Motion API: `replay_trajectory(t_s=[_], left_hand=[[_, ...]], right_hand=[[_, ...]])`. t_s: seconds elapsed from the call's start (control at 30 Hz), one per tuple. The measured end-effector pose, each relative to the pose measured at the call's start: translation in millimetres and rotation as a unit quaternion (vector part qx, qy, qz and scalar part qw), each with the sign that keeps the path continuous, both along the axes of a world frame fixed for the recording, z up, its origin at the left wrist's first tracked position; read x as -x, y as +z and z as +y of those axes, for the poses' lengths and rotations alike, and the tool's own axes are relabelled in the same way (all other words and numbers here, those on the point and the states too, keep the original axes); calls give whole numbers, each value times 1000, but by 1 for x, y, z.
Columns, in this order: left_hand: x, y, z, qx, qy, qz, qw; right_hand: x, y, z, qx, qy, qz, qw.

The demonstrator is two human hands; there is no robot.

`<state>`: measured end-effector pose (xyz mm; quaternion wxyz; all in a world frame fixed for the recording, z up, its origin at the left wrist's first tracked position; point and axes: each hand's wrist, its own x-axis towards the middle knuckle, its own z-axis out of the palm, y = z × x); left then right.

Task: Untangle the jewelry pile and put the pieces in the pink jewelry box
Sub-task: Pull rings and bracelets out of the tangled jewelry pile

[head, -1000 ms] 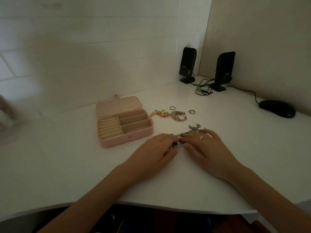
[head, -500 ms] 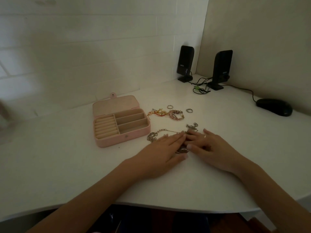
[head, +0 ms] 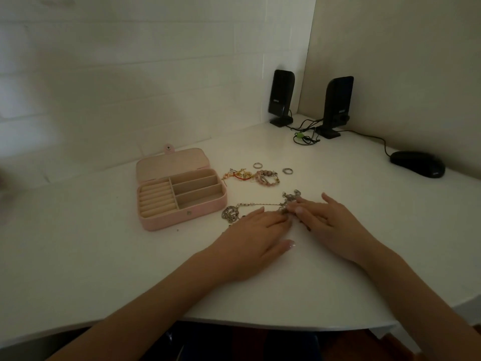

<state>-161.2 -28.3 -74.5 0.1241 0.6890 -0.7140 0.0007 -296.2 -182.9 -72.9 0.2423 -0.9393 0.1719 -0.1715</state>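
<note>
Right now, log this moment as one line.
step: untangling | left hand: flat on silver chains | right hand: fingers on tangle | pink jewelry box: open, empty

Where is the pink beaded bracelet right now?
In the head view, the pink beaded bracelet lies on the desk right of the open jewelry box, between two rings, beyond both hands.

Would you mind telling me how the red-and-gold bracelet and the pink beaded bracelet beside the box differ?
The red-and-gold bracelet has thin red cord with small gold pieces; the pink beaded bracelet is a thicker loop of pale pink beads. The red-and-gold one lies nearer the pink jewelry box, loosely sprawled; the pink one, farther right, keeps a rounder ring shape. Both lie on the white desk, outside the box, apart from both hands.
</note>
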Motion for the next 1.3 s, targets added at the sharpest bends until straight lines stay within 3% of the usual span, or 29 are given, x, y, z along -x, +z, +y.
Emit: replay_trajectory(t_s=[0.13, 0.3, 0.4, 0.47, 0.57, 0.67, 0.8, 0.9, 0.97, 1.13, 1.3], left_hand=[[-2, -3, 3, 114, -17, -22, 993], [2, 0, 5, 99, -95, 142, 980], [1, -4, 4, 123, -49, 189, 973], [-2, -3, 1, 108, 9, 158, 981], [-3, 0, -8, 13, 37, 64, 997], [-2, -3, -12, -53, 112, -28, 992], [-2, -7, -9, -74, 178, -23, 981], [-6, -8, -14, -41, 108, -72, 991], [-6, -6, -19, -68, 88, -63, 992], [-6, -4, -17, -95, 131, -22, 987], [-4, -5, -12, -73, 114, -42, 990]], right_hand=[[2, 0, -4, 53, -33, 2, 998], [-3, -3, 2, 77, -38, 97, 992], [0, -3, 1, 31, -61, 11, 998], [3, -3, -2, 42, -86, -57, 994], [3, 0, 0, 78, -82, -5, 994], [4, 4, 0, 74, -115, 27, 990], [7, 3, -3, 93, -111, 31, 989], [4, 4, 1, 99, -37, 21, 994], [3, 4, 2, 107, -30, 33, 993], [6, 5, -3, 138, -135, 25, 981], [4, 8, -2, 152, -217, 51, 963]])
